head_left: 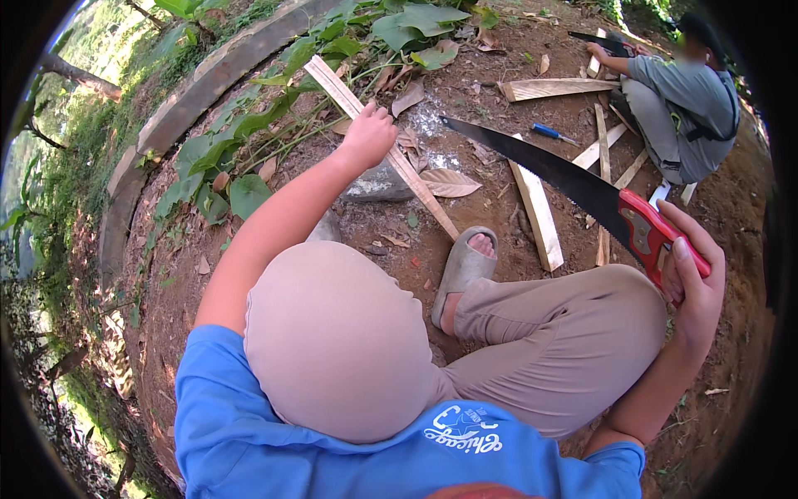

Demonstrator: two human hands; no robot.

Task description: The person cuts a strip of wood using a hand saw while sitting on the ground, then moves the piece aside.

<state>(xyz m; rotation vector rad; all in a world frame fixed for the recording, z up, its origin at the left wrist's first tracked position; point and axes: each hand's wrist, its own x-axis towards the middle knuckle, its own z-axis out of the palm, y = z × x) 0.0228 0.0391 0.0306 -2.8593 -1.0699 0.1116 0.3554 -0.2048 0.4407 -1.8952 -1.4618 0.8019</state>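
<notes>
Gripping the long wooden slat (378, 141) with the left hand (368, 133) where it leaned on a grey stone (378, 183), steadied far left, while the right hand (694, 279) clenched the red-handled saw (582, 187), blade raised clear at right.

The hand saw (582, 187) has a dark, matt metal blade and a glossy red plastic handle. The wooden slat (378, 137) looks pale, raw and rough-sawn — like the other planks (536, 212) on crumbly red-brown earth (731, 399). The sandal (461, 270) looks matt rubber.
</notes>
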